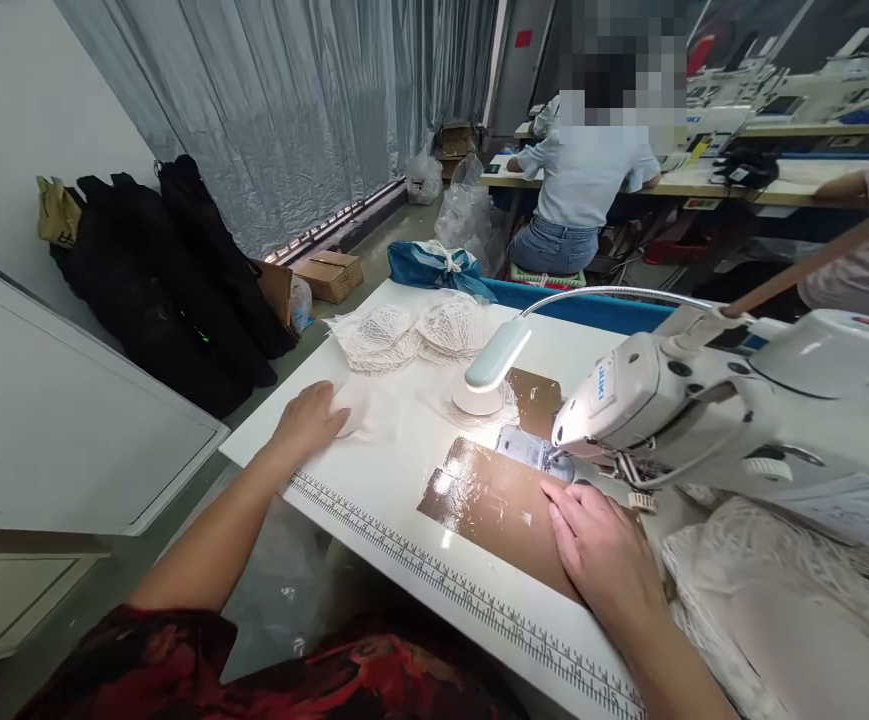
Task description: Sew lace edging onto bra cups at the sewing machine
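A grey curtain hangs behind the white sewing table, whose near edge carries a printed ruler. The white sewing machine stands on the table's right side, its needle end over a metal plate. Beside the machine, at the lower right, lies a heap of pale lace pieces. A brown covering lies on the tabletop in front of the needle. Toward the far left corner, two stacks of lace cups sit side by side. The right hand rests palm down on the brown covering, fingers extended and gripping nothing visible. The left hand is at the table's left edge, fingers over a pale cup — blurred, so I cannot tell whether they pinch it. Between this cup and the machine, another lace-edged cup lies below the lamp head.
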`<move>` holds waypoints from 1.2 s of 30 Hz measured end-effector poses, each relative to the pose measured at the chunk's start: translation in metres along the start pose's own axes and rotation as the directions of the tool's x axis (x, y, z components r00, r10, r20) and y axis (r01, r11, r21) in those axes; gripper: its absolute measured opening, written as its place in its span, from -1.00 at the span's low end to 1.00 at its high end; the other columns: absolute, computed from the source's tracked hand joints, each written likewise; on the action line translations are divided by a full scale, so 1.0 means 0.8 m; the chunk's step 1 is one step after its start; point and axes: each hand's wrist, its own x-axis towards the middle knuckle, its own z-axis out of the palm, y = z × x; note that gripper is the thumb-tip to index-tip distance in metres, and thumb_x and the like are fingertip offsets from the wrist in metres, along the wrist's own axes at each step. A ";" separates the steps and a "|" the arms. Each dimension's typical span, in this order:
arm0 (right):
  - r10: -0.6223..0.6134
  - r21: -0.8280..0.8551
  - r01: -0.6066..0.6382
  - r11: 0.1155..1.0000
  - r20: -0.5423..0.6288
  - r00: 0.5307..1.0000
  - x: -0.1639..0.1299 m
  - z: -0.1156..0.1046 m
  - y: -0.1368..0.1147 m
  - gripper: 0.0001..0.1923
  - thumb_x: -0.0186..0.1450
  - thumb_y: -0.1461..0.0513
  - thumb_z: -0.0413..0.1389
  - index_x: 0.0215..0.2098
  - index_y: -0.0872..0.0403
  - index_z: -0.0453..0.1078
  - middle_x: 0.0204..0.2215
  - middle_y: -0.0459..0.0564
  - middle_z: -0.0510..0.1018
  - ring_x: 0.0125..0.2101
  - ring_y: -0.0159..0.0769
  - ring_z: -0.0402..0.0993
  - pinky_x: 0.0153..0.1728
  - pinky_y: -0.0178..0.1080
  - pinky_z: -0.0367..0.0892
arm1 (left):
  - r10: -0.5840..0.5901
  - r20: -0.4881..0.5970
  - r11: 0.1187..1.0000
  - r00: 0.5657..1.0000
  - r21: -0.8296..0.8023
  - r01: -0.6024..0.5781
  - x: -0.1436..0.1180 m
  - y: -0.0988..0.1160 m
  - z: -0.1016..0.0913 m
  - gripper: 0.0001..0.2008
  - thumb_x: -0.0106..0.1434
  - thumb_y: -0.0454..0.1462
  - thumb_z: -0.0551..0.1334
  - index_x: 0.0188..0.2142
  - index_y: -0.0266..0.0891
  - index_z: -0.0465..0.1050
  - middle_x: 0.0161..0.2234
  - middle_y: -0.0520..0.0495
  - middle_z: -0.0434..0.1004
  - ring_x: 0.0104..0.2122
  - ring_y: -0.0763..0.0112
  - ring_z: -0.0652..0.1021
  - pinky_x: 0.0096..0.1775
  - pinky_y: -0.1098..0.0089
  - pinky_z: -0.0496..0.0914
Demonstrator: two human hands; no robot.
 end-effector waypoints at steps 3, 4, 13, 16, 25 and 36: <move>0.025 0.038 -0.025 0.999 0.011 1.000 0.000 -0.002 -0.002 -0.68 0.36 0.25 -0.09 -0.10 0.10 0.49 -0.34 0.04 0.53 -0.38 -0.22 0.46 -0.37 -0.19 0.29 | 0.074 0.128 0.982 0.989 -0.179 -0.051 -0.037 0.005 -0.018 -0.72 0.35 -0.09 0.04 -0.41 -0.20 0.20 -0.48 0.03 0.38 -0.48 0.39 0.43 -0.50 0.42 0.31; 0.032 0.057 -0.032 0.998 0.011 0.999 0.000 -0.004 -0.003 -0.68 0.36 0.26 -0.08 -0.10 0.10 0.49 -0.33 0.04 0.54 -0.36 -0.22 0.47 -0.36 -0.18 0.30 | 0.122 0.239 0.937 0.963 -0.349 -0.032 -0.043 0.018 -0.025 -0.75 0.36 -0.10 0.05 -0.37 -0.19 0.21 -0.47 0.06 0.39 -0.50 0.44 0.43 -0.52 0.46 0.31; 0.049 0.505 -0.008 0.863 -0.068 0.996 0.000 -0.034 -0.015 -0.75 0.37 0.21 -0.01 -0.34 0.07 0.48 -0.43 -0.04 0.56 -0.38 -0.35 0.45 -0.30 -0.31 0.30 | 0.639 0.485 0.675 0.597 -0.725 -0.134 0.035 0.189 0.043 -0.52 0.14 -0.38 0.22 0.09 -0.24 0.28 0.09 -0.18 0.42 0.04 0.21 0.48 -0.03 0.32 0.42; -0.049 0.449 0.018 0.893 0.056 0.997 0.000 -0.032 -0.015 -0.74 0.37 0.19 -0.01 -0.31 0.07 0.50 -0.48 -0.05 0.52 -0.41 -0.35 0.40 -0.34 -0.30 0.23 | 0.631 0.428 0.705 0.647 -0.664 -0.248 0.055 0.218 0.086 -0.54 0.10 -0.44 0.19 0.03 -0.30 0.33 -0.07 -0.18 0.52 -0.10 0.26 0.54 -0.08 0.30 0.44; 0.098 0.248 -0.118 0.962 0.093 0.991 0.003 -0.026 -0.018 -0.73 0.35 0.14 0.02 -0.18 0.09 0.50 -0.36 0.00 0.54 -0.33 -0.27 0.40 -0.29 -0.26 0.23 | 0.559 0.310 0.708 0.769 -0.660 -0.249 0.066 0.242 0.126 -0.83 0.14 -0.43 0.15 -0.24 -0.26 0.35 -0.41 0.03 0.51 -0.42 0.43 0.52 -0.35 0.43 0.42; 0.211 0.152 -0.210 0.966 0.011 0.977 0.002 -0.019 -0.016 -0.76 0.33 0.24 0.01 -0.13 0.08 0.48 -0.26 0.02 0.58 -0.30 -0.23 0.47 -0.25 -0.24 0.27 | 0.765 0.190 0.643 0.615 -0.274 -0.715 0.032 0.237 0.080 -0.78 0.33 -0.31 0.07 -0.14 -0.31 0.44 -0.23 -0.18 0.53 -0.25 0.26 0.51 -0.22 0.29 0.43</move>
